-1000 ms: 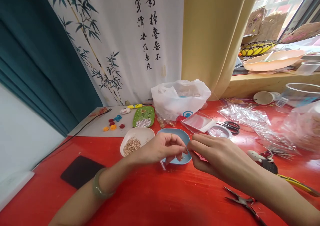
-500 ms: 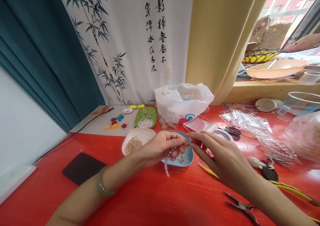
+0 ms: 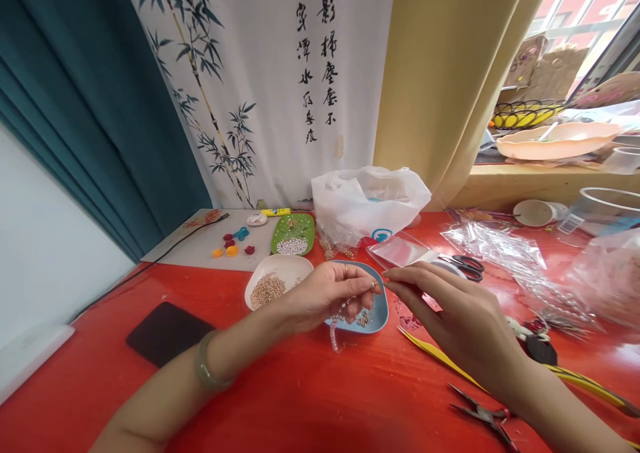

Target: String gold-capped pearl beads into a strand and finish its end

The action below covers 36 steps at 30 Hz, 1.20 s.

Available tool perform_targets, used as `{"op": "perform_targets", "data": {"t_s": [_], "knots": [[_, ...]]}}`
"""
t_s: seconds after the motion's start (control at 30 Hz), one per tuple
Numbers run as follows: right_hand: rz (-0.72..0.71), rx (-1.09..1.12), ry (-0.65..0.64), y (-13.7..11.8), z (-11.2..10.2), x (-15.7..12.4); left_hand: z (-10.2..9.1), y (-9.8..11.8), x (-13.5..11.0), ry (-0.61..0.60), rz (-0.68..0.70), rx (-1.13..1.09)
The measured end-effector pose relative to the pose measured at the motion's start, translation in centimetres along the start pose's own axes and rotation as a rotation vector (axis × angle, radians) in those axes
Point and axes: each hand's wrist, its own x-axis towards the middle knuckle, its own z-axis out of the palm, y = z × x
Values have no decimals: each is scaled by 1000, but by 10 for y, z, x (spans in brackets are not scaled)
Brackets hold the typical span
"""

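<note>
Over the blue tray [image 3: 373, 324], my left hand [image 3: 340, 291] pinches a strand of clear, pinkish beads [image 3: 333, 336]. The strand hangs from the fingers past the tray's near rim, and a tiny gold piece shows at the thumb tip. My right hand [image 3: 445, 303] is just to the right, its thumb and forefinger drawn close together, a small gap from the left fingertips. Whatever they hold is too small to make out. Gold beads [image 3: 363, 317] lie in the blue tray. Beside it stands a white tray [image 3: 295, 266] with many small gold beads [image 3: 269, 289].
Behind are a green tray [image 3: 310, 229] of white beads and a white plastic bag [image 3: 367, 203]. To the right lie black-handled scissors [image 3: 470, 266], yellow tweezers [image 3: 440, 356], pliers [image 3: 483, 413] and clear packets [image 3: 495, 246]. A dark flat object [image 3: 167, 333] lies at left.
My right hand has moved slightly right, so its fingertips have parted from those of my left hand. My left hand keeps the bead strand in nearly the same place.
</note>
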Motion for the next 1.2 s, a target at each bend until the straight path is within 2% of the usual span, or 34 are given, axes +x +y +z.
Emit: {"op": "perform_targets", "data": {"t_s": [0.37, 0.67, 0.83, 1.2], "knots": [[-23, -31, 7, 0, 0, 1, 0, 0, 0, 8, -7, -15], [-107, -88, 8, 2, 2, -2, 0, 0, 0, 12, -11, -29], [-150, -130, -12, 6, 1, -4, -1, 1, 1, 30, -20, -8], [-144, -137, -68, 6, -2, -6, 0, 3, 0, 58, -45, 19]]}}
